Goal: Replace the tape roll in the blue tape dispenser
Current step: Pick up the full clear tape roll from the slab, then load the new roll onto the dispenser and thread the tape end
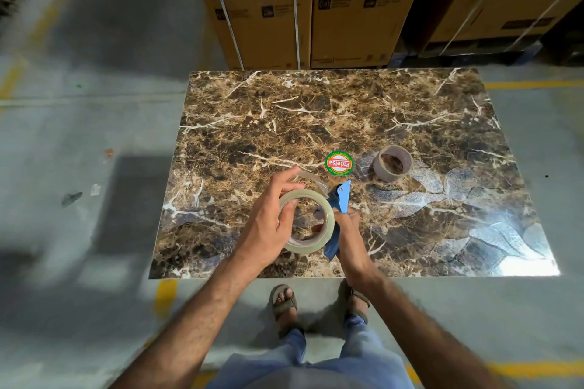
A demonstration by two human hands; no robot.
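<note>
A clear tape roll [319, 241] sits against the blue tape dispenser [340, 197] over the near middle of the marble table [316, 110]. My left hand [268, 224] grips the roll's left rim, and a loose strip of tape runs up from it past my fingers. My right hand [349, 230] holds the dispenser's handle from below and hides most of it. The dispenser's blue front plate points away from me. An empty brown cardboard core [392, 164] lies on the table to the right, apart from both hands.
A round red and green label disc [339, 163] lies just beyond the dispenser. Tall strapped cardboard boxes [284, 6] stand behind the table's far edge. Concrete floor with yellow lines surrounds the table. My sandalled feet are at its near edge.
</note>
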